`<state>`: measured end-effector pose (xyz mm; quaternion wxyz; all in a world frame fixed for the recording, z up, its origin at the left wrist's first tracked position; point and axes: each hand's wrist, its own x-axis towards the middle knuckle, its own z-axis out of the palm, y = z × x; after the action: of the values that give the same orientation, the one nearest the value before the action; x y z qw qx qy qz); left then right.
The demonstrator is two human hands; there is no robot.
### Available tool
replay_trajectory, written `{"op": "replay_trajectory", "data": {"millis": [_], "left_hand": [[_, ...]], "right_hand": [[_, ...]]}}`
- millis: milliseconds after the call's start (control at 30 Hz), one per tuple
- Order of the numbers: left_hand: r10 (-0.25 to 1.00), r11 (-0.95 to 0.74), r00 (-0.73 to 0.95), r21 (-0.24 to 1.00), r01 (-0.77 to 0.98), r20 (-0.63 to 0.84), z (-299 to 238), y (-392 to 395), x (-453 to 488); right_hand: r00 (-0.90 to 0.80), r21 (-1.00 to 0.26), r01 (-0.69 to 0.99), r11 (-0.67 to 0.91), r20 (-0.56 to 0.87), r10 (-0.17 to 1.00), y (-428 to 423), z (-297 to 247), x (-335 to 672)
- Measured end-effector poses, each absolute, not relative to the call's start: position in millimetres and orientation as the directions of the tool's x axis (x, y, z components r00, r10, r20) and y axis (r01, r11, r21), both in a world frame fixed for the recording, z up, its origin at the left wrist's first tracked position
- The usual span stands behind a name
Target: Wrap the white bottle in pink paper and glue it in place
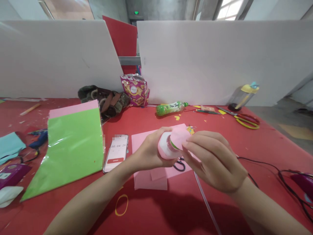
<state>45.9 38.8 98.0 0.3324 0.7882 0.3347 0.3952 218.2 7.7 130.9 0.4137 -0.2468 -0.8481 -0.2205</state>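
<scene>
My left hand (153, 148) is wrapped round a white and pink bottle (164, 151), its neck tilted to the right. With the fingertips of my right hand (216, 161) I pinch a pink paper piece (179, 136) against the bottle's neck. A green edge shows beneath that piece. Under both hands lie pink paper sheets (149, 184) on the red table. Black scissor handles (180, 166) show partly behind the bottle. Left of my left hand a phone (116, 151) displays a running-time screen.
Green sheets (75, 143) in clear film lie left, near a blue glue gun (39, 138). At the back are a snack bag (135, 91), a green drink bottle (171, 108), scissors (245, 120) and a clear bottle (242, 98). A black cable (264, 163) runs right.
</scene>
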Motion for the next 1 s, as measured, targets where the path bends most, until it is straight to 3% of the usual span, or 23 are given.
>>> {"op": "replay_trajectory", "data": {"millis": [533,1000], "left_hand": [[0.760,-0.536,0.521,0.829,0.162,0.389,98.0,37.6,48.5],[0.777,-0.563,0.484,0.788,0.248,0.403,93.1,41.9,47.0]], "right_hand": [[-0.482,0.157,0.620,0.769,0.849,0.215,7.7,129.6,216.2],[-0.511,0.152,0.570,0.808,0.835,0.204,13.7,122.2,216.1]]}}
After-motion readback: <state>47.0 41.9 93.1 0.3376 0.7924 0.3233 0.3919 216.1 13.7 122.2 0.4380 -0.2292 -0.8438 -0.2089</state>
